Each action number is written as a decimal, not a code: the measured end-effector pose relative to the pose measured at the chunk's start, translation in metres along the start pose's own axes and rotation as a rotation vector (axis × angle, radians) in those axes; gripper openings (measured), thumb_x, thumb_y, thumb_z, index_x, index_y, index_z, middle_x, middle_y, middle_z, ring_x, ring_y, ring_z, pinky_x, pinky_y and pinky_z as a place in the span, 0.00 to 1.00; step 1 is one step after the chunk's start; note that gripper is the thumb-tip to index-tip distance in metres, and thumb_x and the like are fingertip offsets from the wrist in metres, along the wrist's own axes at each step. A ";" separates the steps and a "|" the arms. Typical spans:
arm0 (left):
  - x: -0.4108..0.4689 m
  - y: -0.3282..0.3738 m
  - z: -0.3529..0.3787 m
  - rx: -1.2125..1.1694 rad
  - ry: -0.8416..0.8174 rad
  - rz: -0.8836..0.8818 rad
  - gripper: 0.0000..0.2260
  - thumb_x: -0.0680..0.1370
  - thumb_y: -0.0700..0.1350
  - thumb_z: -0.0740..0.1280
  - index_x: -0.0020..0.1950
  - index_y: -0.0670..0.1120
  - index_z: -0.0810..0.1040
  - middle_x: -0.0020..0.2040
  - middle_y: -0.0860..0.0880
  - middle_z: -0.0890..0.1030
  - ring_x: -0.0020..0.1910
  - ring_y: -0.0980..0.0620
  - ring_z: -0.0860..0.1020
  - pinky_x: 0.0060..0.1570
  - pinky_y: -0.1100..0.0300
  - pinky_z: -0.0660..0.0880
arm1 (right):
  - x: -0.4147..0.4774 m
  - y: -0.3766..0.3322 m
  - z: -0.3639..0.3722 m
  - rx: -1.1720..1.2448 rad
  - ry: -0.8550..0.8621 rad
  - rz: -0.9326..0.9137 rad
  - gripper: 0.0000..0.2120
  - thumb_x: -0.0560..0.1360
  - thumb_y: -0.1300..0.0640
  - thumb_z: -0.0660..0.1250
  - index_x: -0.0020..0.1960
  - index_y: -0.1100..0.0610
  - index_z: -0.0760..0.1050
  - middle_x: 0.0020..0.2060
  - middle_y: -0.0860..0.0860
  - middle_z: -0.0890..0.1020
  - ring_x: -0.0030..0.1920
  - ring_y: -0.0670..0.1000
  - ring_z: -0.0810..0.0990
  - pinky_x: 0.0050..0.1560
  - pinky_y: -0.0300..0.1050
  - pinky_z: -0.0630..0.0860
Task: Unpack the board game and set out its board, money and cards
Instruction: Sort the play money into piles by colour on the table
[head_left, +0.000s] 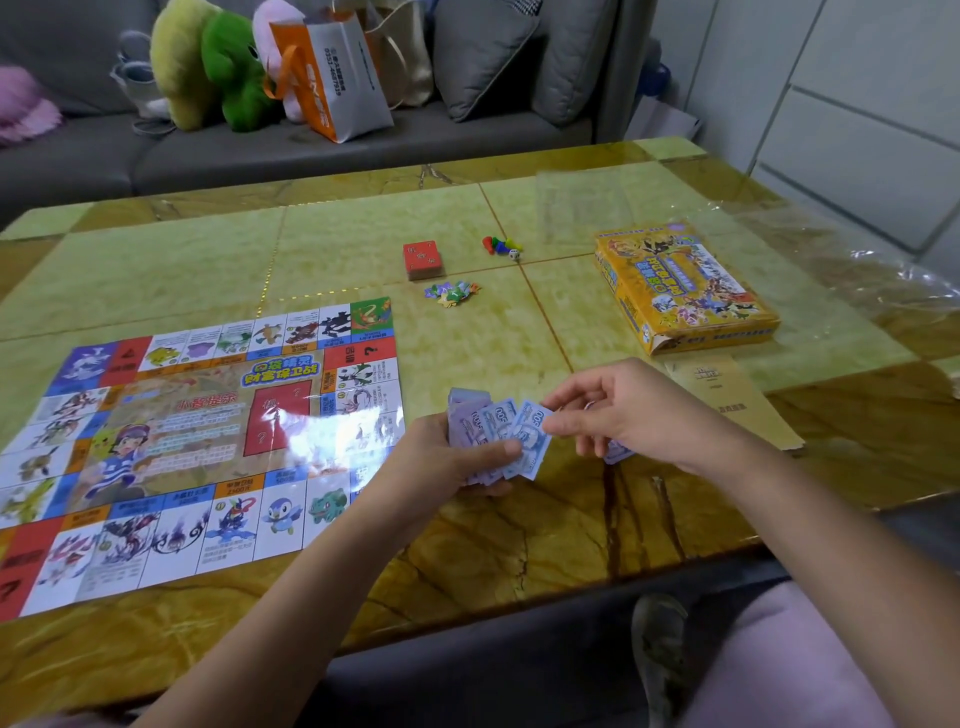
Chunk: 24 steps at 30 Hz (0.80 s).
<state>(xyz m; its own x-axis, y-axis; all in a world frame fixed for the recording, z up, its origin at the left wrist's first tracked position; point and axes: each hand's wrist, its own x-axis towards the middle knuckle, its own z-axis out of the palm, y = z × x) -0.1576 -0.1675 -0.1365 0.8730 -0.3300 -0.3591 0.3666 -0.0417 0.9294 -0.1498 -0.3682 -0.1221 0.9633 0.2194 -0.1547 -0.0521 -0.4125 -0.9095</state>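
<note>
While you sat at the table (519, 545), the game board (197, 441) lay unfolded and flat at your left. Past its far right corner stood the red card deck (423, 258), with paper cut-outs (451, 293) and coloured pawns (498, 244) near it. Your left hand (444, 465) held the fanned purple money (498, 431) above the table, thumb pressed across the notes and fingers curled beneath. Your right hand (623, 410) pinched the rightmost note's edge between thumb and forefinger. The yellow box (680, 286) lay flat at far right.
</note>
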 end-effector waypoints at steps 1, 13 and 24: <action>0.000 0.000 0.000 -0.005 -0.018 -0.003 0.11 0.70 0.40 0.73 0.50 0.39 0.80 0.40 0.47 0.85 0.35 0.53 0.83 0.35 0.65 0.78 | -0.001 0.001 0.001 -0.004 0.006 -0.014 0.06 0.69 0.62 0.75 0.44 0.55 0.80 0.27 0.48 0.80 0.26 0.46 0.77 0.26 0.36 0.73; -0.002 -0.003 0.003 -0.012 -0.113 -0.032 0.07 0.76 0.37 0.67 0.54 0.40 0.78 0.45 0.44 0.85 0.42 0.49 0.84 0.39 0.61 0.80 | -0.010 0.000 0.002 -0.192 0.061 -0.069 0.07 0.70 0.56 0.75 0.35 0.50 0.79 0.35 0.49 0.84 0.27 0.43 0.78 0.30 0.36 0.75; -0.010 -0.002 0.012 0.337 -0.168 0.001 0.03 0.73 0.39 0.72 0.46 0.41 0.81 0.37 0.45 0.84 0.30 0.54 0.80 0.29 0.64 0.75 | -0.029 -0.001 0.004 -0.174 0.053 -0.058 0.07 0.69 0.60 0.76 0.42 0.49 0.82 0.28 0.46 0.83 0.29 0.45 0.81 0.33 0.37 0.77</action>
<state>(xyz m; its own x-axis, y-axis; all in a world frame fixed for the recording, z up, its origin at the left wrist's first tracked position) -0.1712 -0.1754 -0.1337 0.7983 -0.4789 -0.3652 0.2150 -0.3397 0.9156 -0.1784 -0.3709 -0.1180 0.9761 0.2023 -0.0795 0.0455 -0.5479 -0.8353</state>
